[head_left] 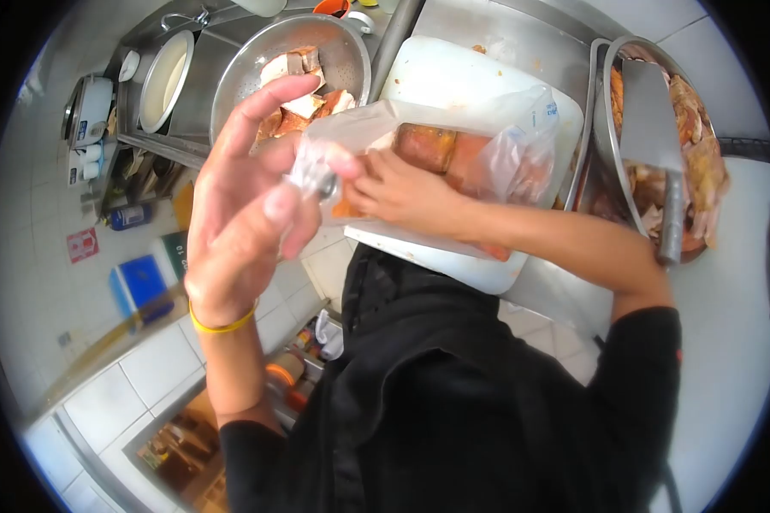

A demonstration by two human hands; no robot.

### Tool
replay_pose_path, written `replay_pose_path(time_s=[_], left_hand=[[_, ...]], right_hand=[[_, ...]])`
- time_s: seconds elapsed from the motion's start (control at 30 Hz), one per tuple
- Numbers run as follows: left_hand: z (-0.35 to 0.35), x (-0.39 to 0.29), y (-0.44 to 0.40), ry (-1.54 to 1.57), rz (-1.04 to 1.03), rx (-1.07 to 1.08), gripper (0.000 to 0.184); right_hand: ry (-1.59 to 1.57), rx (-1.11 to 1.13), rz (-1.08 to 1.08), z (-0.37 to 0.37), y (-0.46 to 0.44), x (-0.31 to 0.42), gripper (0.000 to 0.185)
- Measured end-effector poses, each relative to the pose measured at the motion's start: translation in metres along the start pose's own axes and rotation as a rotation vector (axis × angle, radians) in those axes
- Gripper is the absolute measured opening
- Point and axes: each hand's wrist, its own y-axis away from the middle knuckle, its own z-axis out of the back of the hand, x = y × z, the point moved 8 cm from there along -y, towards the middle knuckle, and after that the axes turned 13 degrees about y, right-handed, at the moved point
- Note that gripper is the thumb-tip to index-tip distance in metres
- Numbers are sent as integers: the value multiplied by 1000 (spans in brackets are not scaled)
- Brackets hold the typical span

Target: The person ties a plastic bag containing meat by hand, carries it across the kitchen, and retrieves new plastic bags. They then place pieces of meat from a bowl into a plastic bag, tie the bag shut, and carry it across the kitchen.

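A clear plastic bag (522, 141) lies across the white cutting board (436, 73), with orange-brown, seasoned-looking blocks of meat (425, 147) inside. My left hand (252, 192), with a yellow band at its wrist, is raised close to the camera. Its thumb and lower fingers pinch the gathered left end of the bag while the index finger points up and away. At that same end, my right hand (398, 188) curls its fingers on the plastic, beside an orange piece. Exactly how much plastic its fingertips hold is partly hidden.
A metal colander (364, 64) with pale and orange pieces stands at upper left, near a white basin (167, 81). To the right, a cleaver (650, 128) rests across a steel bowl (607, 94) of marinated meat. Below the left arm is shelving with containers.
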Motion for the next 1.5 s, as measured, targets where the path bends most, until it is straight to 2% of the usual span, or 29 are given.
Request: replay_pose_path(time_s=[0.03, 0.1, 0.17, 0.23, 0.3, 0.37, 0.4, 0.47, 0.57, 0.6, 0.67, 0.77, 0.9, 0.97, 1.03, 1.1, 1.13, 1.2, 1.27, 1.3, 1.37, 1.5], left_hand=[[-2, -1, -3, 26, -11, 28, 82], [-12, -1, -7, 18, 23, 20, 81], [-20, -5, -9, -14, -33, 38, 81], [-18, -7, -12, -27, -32, 50, 81], [-8, -10, -10, -80, -59, 26, 82], [5, -12, -7, -62, -63, 64, 82], [15, -10, -4, -27, -50, 29, 82], [32, -5, 2, 68, -25, 3, 83], [16, -4, 1, 151, 5, 86, 86], [10, -7, 1, 46, 9, 76, 90], [3, -15, 0, 19, 11, 85, 93], [-1, -21, 2, -34, 18, 87, 98], [13, -23, -5, -7, 41, 177, 99], [28, -17, -8, 151, 30, 199, 97], [42, -10, -16, 249, 60, 241, 95], [51, -2, -26, 459, 171, 272, 95], [52, -2, -30, 512, 236, 348, 95], [52, -3, -38, 572, 264, 410, 95], [48, -5, -43, 593, 305, 481, 96], [44, -8, -44, 605, 310, 521, 96], [33, -9, -42, 544, 319, 589, 98], [46, -11, -38, 533, 313, 558, 95]], right_hand=[[120, 120, 23, -6, -4, 6, 38], [160, 205, 60, -14, -12, 20, 39], [185, 298, 101, -21, -21, 37, 40], [399, 480, 148, -31, -28, 38, 40], [384, 487, 210, -30, -19, 39, 41], [168, 263, -20, -15, -12, 25, 44], [171, 259, -10, -10, -4, 24, 44], [-17, 181, -166, 9, 11, 15, 49], [-171, 208, -184, -9, 21, 24, 52], [-163, 218, -195, -12, 22, 21, 52], [-119, 371, -154, -26, 20, 26, 53], [-25, 460, -137, -29, 19, 31, 53], [-60, 415, -220, -19, 17, 17, 54], [-536, 245, -472, 3, 41, -21, 47], [-247, 358, -704, 27, 80, -52, 41], [-49, 408, -779, 65, 107, -73, 28], [16, 512, -782, 79, 121, -80, 27], [103, 645, -814, 107, 133, -86, 27], [172, 800, -940, 129, 142, -93, 29], [201, 817, -966, 134, 143, -94, 29], [470, 771, -1033, 144, 147, -100, 29], [707, 969, -1282, 163, 185, -99, 37]])
